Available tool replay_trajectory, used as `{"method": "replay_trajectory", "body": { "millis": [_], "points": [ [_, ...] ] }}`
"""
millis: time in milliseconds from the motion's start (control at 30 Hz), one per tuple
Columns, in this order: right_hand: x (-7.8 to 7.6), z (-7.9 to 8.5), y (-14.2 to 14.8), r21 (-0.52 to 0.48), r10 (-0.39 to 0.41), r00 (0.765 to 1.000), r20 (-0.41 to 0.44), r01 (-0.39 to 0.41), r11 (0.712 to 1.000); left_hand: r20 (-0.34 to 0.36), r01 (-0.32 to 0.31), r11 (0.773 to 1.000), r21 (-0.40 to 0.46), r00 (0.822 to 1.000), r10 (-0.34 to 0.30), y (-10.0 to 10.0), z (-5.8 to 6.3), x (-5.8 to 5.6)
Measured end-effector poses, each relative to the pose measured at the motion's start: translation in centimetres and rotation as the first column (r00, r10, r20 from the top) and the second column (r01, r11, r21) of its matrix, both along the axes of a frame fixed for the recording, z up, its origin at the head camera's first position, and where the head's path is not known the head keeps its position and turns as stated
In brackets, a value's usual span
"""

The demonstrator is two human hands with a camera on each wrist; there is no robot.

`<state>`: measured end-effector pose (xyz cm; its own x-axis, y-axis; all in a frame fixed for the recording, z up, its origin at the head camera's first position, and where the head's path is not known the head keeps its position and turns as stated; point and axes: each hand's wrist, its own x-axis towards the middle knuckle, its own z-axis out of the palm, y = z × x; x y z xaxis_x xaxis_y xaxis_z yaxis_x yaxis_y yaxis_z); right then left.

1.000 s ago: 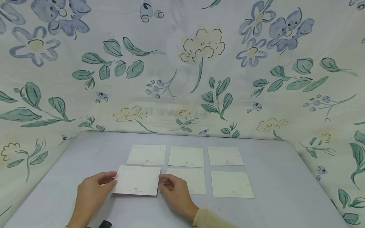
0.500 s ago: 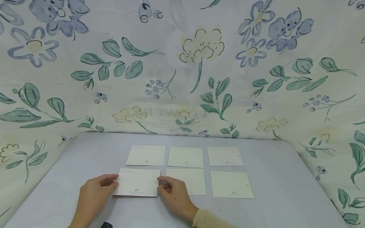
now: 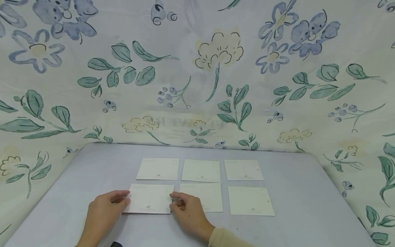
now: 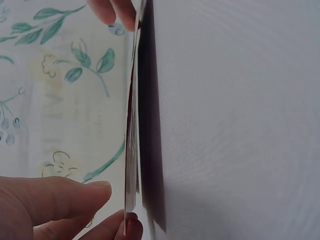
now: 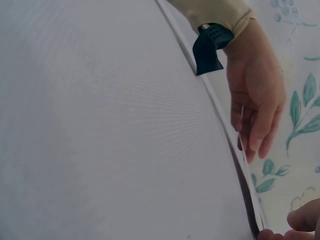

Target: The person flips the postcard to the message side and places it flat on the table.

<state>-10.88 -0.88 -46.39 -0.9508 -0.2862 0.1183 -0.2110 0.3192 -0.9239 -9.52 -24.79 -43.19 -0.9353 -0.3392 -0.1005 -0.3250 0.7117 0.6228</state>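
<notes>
In the head view my left hand [image 3: 105, 211] holds the left edge of a white postcard [image 3: 151, 198] with thumb and fingers. Its right edge is held by the fingers of my right hand [image 3: 192, 211]. A faint stamp box and a small printed mark show on its face. Seen edge-on in the left wrist view, the postcard [image 4: 132, 115] looks layered, so more than one card may be there; a dark shadow lies along it. Just right of it lies another postcard [image 3: 213, 197], partly hidden by my right hand.
Three postcards form a back row: left [image 3: 158, 168], middle [image 3: 201, 170] and right [image 3: 243, 170]. One more postcard [image 3: 251, 200] lies at front right. A dark wrist strap [image 5: 210, 47] is on my left wrist. A floral cloth [image 3: 191, 68] hangs behind the pale table [image 3: 308, 206].
The held postcard has come down and slightly towards me, ending in line with the front row. My left hand has shifted a little right and down with it; the other postcards stay put.
</notes>
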Motion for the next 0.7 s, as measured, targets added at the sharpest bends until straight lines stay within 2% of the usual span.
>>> {"method": "replay_trajectory", "body": {
  "millis": [500,700],
  "points": [
    [0.0,-0.05,0.02,-0.011,-0.008,1.0,0.019,0.008,1.0,0.024,0.051,0.999,0.004,0.998,-0.051,0.23,0.3,0.14],
    [-0.09,-0.22,0.04,-0.025,0.005,1.0,0.011,-0.005,1.0,0.028,0.04,0.999,-0.004,0.999,-0.04,0.34,0.43,0.12]
  ]
}}
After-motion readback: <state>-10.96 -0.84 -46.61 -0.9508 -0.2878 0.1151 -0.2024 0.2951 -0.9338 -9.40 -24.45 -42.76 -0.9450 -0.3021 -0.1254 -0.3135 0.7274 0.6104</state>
